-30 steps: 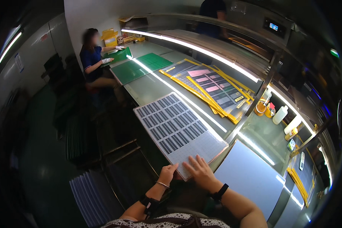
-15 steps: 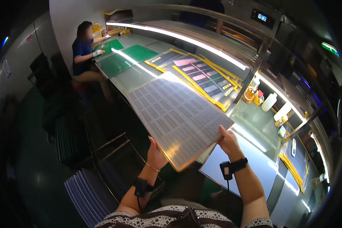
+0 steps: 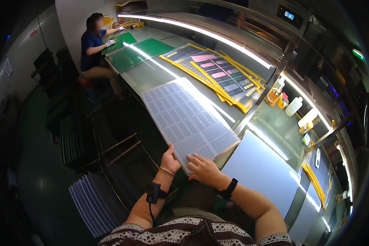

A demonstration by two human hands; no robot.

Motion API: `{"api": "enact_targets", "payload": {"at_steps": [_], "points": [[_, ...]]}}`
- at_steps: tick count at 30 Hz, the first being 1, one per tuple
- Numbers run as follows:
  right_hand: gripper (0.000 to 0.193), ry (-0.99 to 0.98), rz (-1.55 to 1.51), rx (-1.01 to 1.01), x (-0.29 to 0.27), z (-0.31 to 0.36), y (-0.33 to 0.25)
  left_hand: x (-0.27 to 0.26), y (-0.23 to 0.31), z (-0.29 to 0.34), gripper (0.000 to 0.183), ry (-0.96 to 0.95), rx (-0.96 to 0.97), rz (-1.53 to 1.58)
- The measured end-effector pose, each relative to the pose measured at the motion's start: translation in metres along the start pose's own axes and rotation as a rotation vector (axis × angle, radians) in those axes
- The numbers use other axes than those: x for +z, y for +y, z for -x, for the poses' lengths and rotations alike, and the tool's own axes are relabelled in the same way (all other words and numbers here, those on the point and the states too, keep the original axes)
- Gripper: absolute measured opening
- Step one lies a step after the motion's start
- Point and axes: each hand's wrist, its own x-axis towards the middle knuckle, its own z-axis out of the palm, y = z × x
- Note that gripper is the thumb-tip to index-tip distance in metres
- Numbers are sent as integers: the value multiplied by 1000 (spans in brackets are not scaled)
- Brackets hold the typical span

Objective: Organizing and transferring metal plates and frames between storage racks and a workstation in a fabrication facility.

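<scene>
Panel (image 3: 188, 119), pale and finely patterned, is lying at the near end of the tabletop (image 3: 138, 78), its closest corner jutting toward the worker. That overhang is probably leaving its rim reachable from below as well as above. The left hand (image 3: 171, 162) is cupping the left edge, thumb pointing up beside it; the other fingers are hiding, so I cannot tell whether that grip is closing on the panel or merely bracing it. The right hand (image 3: 207, 170) is resting on the same corner, its grip loose and partly spread, fingertips touching the face and, as far as I can see, pinching nothing; it seems to be steadying things. A bluish board (image 3: 262, 164) is lying flat just to the right.

Farther up, a co-worker (image 3: 94, 47) is handling a green sheet (image 3: 126, 39) in white gloves, likely sparing its surface.

Among the containers, a white bottle (image 3: 294, 106) is standing near an orange tub (image 3: 272, 97) and a small yellow jar (image 3: 306, 128); what they are holding I cannot tell. Below left, upright boards (image 3: 96, 203) are standing in a row on edge, presumably so their faces are not rubbing; whatever is supporting them is lost in shadow.
</scene>
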Motion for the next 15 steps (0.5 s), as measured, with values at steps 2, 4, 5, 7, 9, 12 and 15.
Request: {"api": "enact_targets", "payload": {"at_steps": [2, 4, 5, 7, 9, 12, 15], "points": [[36, -22, -78, 7, 5, 1, 3, -3, 5, 6, 44, -4, -23, 4], [33, -43, -159, 5, 12, 1, 4, -12, 7, 9, 44, -6, -36, 7], [28, -53, -72, -54, 17, 0, 4, -15, 6, 9, 46, -1, -5, -5], [23, -55, 21, -119, 21, -1, 3, -20, 9, 8, 49, -3, 32, -21], [15, -155, -229, 227, 12, -1, 3, -7, 12, 15, 54, -98, 76, 42], [9, 420, -766, 577, -16, -18, 14, -12, 35, 9, 58, -92, 22, -142], [6, 368, -488, 442, -67, -29, 23, -35, 47, -24, 54, 6, -45, -316]]}}
